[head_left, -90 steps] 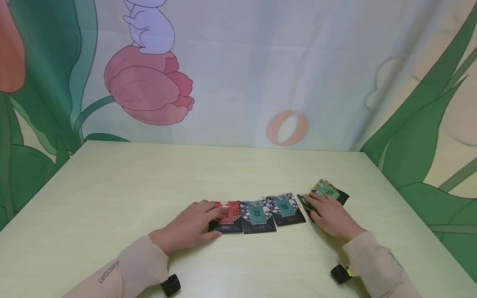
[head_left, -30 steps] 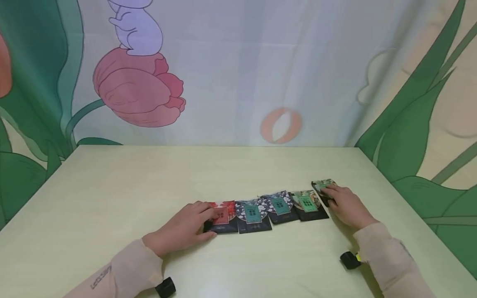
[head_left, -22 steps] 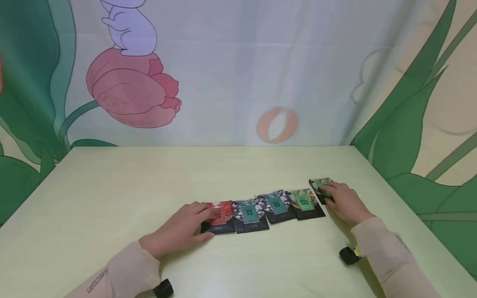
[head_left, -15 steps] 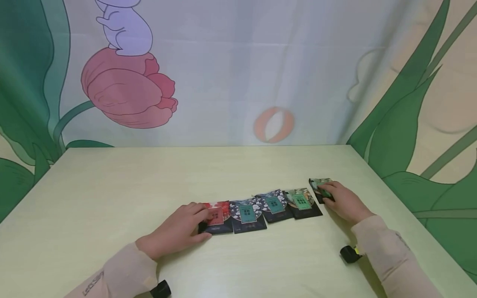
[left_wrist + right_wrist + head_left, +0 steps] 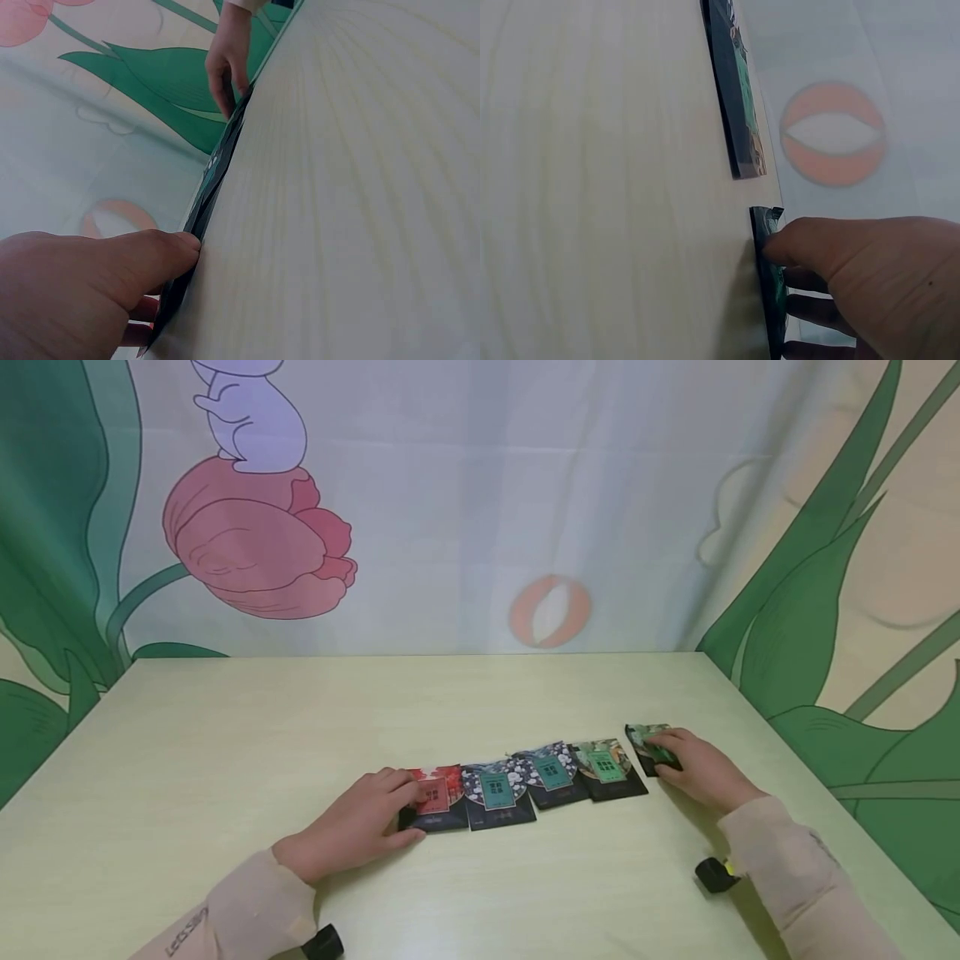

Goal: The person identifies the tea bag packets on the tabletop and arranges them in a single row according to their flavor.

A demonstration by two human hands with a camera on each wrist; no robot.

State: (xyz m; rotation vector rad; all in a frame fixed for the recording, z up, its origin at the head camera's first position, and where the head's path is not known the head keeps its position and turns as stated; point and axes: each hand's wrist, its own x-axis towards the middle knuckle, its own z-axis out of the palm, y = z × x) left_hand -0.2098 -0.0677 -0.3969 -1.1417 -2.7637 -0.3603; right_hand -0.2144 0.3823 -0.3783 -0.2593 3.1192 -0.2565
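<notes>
My left hand (image 5: 356, 818) holds the left end of a red-and-black sachet (image 5: 450, 814), thumb at its near corner and fingers over its left side. To the right lie two dark blue sachets (image 5: 501, 816) with white flowers and teal labels, then a green-labelled black sachet (image 5: 615, 785). These sachets form a row that slants slightly away at the right. My right hand (image 5: 705, 768) pinches another green sachet (image 5: 769, 289) beyond the row's right end, thumb on its near edge and fingers on the far side. A narrow gap separates it from the row, and the fingers partly cover its front.
The sachets are on a pale wood-grain table (image 5: 315, 710). Behind its far edge hangs a curtain (image 5: 435, 527) printed with flowers, leaves and a rabbit. A small black wrist camera (image 5: 715, 875) sticks out below the right sleeve, and another (image 5: 324, 942) below the left.
One green sachet was set down at the row's right end. My right hand then took the other green sachet and has just shifted it slightly right and nearer. My left hand stays on the red sachet.
</notes>
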